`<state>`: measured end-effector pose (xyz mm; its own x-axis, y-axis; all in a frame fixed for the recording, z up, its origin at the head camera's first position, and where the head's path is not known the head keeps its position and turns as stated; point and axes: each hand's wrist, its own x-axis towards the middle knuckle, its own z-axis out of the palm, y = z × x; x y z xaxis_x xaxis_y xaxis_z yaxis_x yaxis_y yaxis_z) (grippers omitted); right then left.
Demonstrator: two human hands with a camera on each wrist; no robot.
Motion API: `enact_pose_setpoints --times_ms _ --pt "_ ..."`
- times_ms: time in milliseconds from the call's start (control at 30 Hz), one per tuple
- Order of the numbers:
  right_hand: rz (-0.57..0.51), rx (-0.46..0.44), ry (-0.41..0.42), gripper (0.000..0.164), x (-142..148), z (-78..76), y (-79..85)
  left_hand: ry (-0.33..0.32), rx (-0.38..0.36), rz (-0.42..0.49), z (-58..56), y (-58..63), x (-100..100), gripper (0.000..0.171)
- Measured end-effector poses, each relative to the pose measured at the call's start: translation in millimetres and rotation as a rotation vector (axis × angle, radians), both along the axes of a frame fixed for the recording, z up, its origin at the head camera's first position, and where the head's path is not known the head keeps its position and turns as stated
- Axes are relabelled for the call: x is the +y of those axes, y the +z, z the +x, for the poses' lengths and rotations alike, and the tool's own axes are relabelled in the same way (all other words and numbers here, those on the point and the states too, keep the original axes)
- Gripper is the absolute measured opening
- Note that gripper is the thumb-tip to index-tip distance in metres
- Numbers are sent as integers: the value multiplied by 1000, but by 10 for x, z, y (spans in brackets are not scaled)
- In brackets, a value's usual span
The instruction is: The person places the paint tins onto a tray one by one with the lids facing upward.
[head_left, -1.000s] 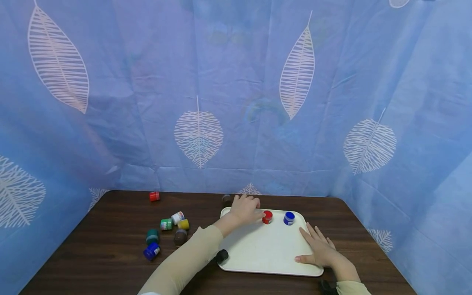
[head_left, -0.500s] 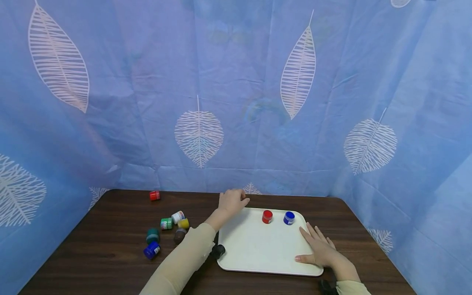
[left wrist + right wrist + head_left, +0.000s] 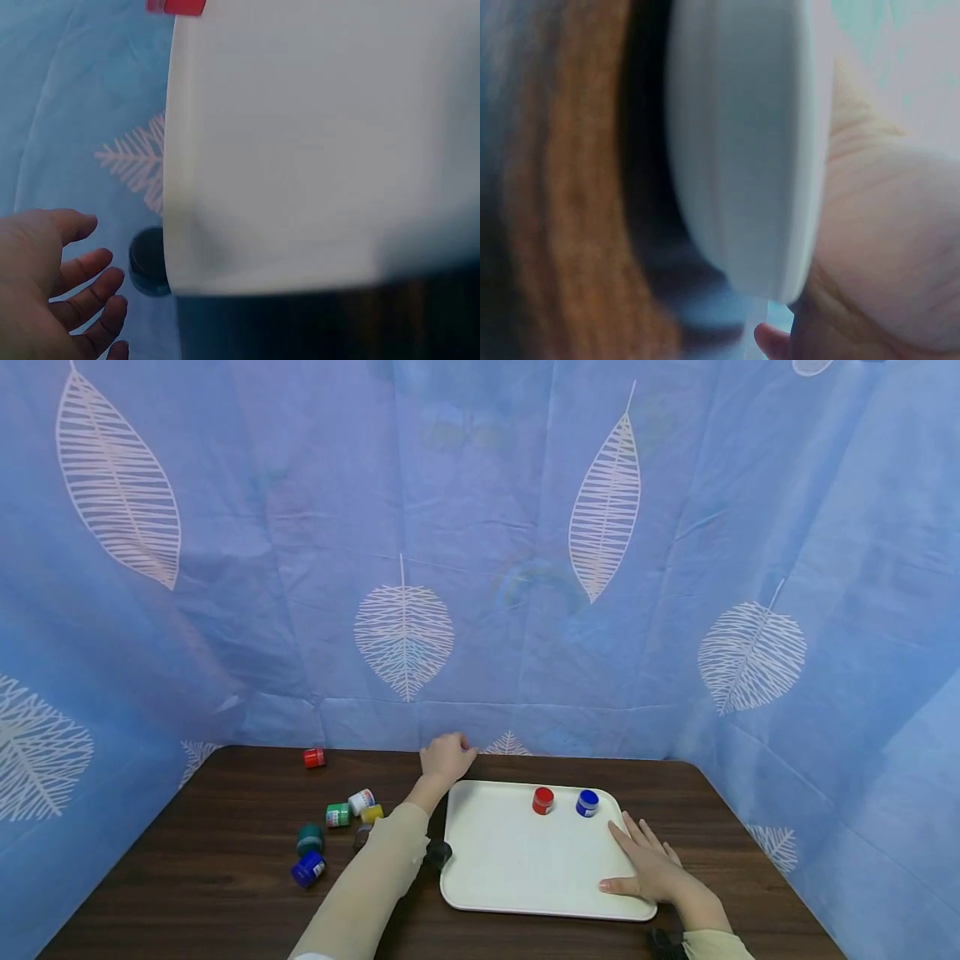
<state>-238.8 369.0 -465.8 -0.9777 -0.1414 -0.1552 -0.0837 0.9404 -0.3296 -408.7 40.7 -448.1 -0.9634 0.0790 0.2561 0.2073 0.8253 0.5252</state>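
Observation:
My left hand (image 3: 446, 757) is at the table's back edge, just past the far left corner of a white tray (image 3: 525, 860). In the left wrist view its loosely bent fingers (image 3: 90, 296) are beside a dark-lidded jar (image 3: 148, 262), with a gap between them; the head view hides this jar behind the hand. My right hand (image 3: 651, 865) rests with spread fingers on the tray's right edge. Two small paint jars stand toward the tray's far side, one red jar (image 3: 543, 801) and one blue jar (image 3: 587, 803).
Left of the tray, several paint jars sit on the dark wood table (image 3: 187, 860): a green jar (image 3: 338, 815), a white jar (image 3: 362, 801), a teal jar (image 3: 309, 838) and a tipped blue one among them. Another red jar (image 3: 314, 758) lies at the back left. A leaf-print curtain (image 3: 480, 527) hangs behind.
My left hand has moved left and back, from over the tray near the red jar to beyond its far left corner. The right hand has stayed put.

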Motion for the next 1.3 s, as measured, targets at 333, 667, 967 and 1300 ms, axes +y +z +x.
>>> enact_pose_setpoints --times_ms 333,667,967,1300 --pt "9 1 -1 106 10 -15 -23 122 -178 -20 -135 -77 -70 41" --pt "10 -7 -5 106 11 -14 -23 142 -253 -22 -134 -93 -47 45" --pt "6 -2 -4 105 5 -15 -21 127 -256 -15 -104 -55 -33 42" --pt "-8 -8 -8 105 18 -14 -36 81 -199 -34 -60 -24 -2 36"
